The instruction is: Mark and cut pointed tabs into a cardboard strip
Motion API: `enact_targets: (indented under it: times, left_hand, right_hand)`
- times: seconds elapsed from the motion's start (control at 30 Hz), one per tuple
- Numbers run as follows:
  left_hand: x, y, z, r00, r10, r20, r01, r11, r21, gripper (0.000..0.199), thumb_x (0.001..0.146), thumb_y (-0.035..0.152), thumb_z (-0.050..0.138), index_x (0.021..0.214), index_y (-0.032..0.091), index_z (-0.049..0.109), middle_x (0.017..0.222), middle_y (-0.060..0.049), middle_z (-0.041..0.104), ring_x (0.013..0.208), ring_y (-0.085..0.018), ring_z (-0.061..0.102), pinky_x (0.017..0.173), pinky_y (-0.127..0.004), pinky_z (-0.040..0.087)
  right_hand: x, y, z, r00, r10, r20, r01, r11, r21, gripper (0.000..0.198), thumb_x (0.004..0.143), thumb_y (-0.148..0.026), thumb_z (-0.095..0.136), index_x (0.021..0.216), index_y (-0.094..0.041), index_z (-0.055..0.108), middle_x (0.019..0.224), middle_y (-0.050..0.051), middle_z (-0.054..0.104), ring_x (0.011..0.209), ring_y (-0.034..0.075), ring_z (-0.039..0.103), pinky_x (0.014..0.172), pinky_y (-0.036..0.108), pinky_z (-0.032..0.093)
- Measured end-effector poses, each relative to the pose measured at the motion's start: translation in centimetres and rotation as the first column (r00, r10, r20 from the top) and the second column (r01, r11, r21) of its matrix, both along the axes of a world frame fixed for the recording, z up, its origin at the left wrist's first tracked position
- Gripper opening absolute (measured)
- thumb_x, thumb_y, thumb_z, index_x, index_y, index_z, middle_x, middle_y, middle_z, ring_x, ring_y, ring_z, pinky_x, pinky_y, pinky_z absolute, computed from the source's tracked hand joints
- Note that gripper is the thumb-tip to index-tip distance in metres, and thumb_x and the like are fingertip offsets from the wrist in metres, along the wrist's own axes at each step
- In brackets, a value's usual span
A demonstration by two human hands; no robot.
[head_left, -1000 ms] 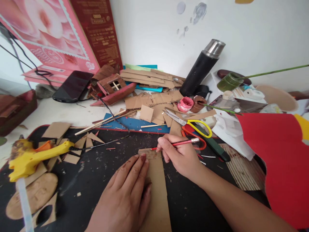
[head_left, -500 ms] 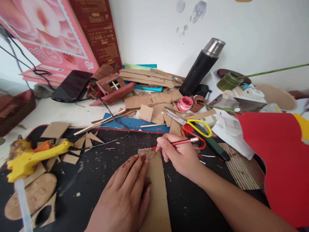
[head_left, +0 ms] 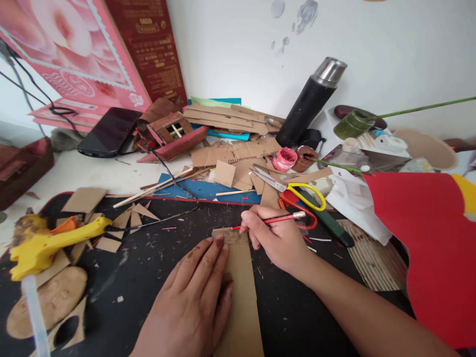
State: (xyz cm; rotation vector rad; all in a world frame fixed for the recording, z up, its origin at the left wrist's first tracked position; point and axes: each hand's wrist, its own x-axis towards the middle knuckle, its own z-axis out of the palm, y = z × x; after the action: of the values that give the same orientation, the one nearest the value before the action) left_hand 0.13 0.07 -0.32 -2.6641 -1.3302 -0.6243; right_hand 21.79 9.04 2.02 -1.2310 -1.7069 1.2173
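Note:
A strip of brown cardboard (head_left: 241, 297) lies lengthwise on the black mat (head_left: 122, 297). My left hand (head_left: 201, 287) rests flat on its left side, fingers stretched forward and stained with reddish paint. In my right hand (head_left: 273, 238) a red pencil (head_left: 286, 217) is gripped, its white eraser end pointing right. The pencil's tip meets the far end of the strip, near a narrow flat piece (head_left: 222, 231) that I cannot name. Part of the strip is hidden under my left hand.
A yellow glue gun (head_left: 59, 243) lies at the left among cardboard scraps. Beyond my right hand are yellow-and-orange-handled scissors (head_left: 277, 183), a green cutter (head_left: 330, 228) and a pink paint jar (head_left: 284, 159). A black flask (head_left: 308, 104) stands behind. Red sheet (head_left: 427, 248) at right.

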Motion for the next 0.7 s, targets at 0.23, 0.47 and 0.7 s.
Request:
enact_targets:
  times: [0.23,0.47,0.7]
  left_hand:
    - [0.13,0.08,0.04,1.000,0.018,0.026,-0.018,1.000,0.006,0.042,0.110,0.023,0.052,0.144,0.004,0.068,0.147,-0.017,0.076,0.134,-0.034,0.069,0.108,-0.046,0.057]
    - [0.07,0.10,0.14,1.000,0.000,0.020,0.000,1.000,-0.002,0.044,0.107,0.021,0.055,0.145,0.002,0.068,0.149,-0.018,0.074,0.136,-0.035,0.068,0.108,-0.046,0.057]
    - [0.01,0.02,-0.04,1.000,0.002,0.008,-0.002,1.000,-0.010,0.045,0.107,0.022,0.055,0.146,0.003,0.067,0.150,-0.018,0.074,0.137,-0.035,0.067,0.109,-0.047,0.057]
  right_hand:
    - [0.03,0.00,0.02,1.000,-0.006,0.004,0.006,1.000,0.002,0.042,0.116,-0.044,0.055,0.082,-0.022,0.068,0.058,-0.005,0.059,0.055,0.014,0.061,0.061,0.028,0.047]
    - [0.08,-0.04,0.05,1.000,0.002,-0.003,-0.002,1.000,-0.015,0.045,0.116,-0.050,0.054,0.084,-0.022,0.069,0.056,-0.005,0.058,0.052,0.014,0.058,0.059,0.028,0.046]
    - [0.03,-0.05,0.04,1.000,-0.010,0.018,0.010,1.000,-0.009,0.049,0.116,-0.054,0.053,0.080,-0.023,0.066,0.058,-0.004,0.060,0.057,0.016,0.063,0.062,0.030,0.048]
